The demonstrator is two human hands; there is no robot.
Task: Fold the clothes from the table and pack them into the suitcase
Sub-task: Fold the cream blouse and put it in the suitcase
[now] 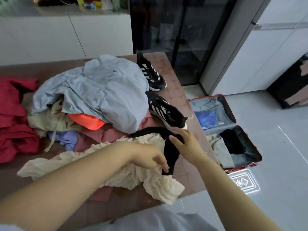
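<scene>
A narrow black garment [170, 152] lies over a crumpled cream garment [133, 174] near the table's front right corner. My left hand [153, 157] pinches the black garment's near end. My right hand [185, 140] grips its middle, just in front of a black sneaker. Behind them a heap of clothes covers the brown table [176, 90]: a large light blue shirt [100, 90] on top, with orange, beige, pink and lilac pieces under it. On the floor to the right lies the open red suitcase [233, 114], holding blue, grey and black folded clothes.
Two black sneakers with white stripes [151, 72] [165, 110] sit on the table's right side. Red fabric [13, 117] lies at the far left. White cabinets, a dark glass door and a black box stand beyond, on a pale tiled floor.
</scene>
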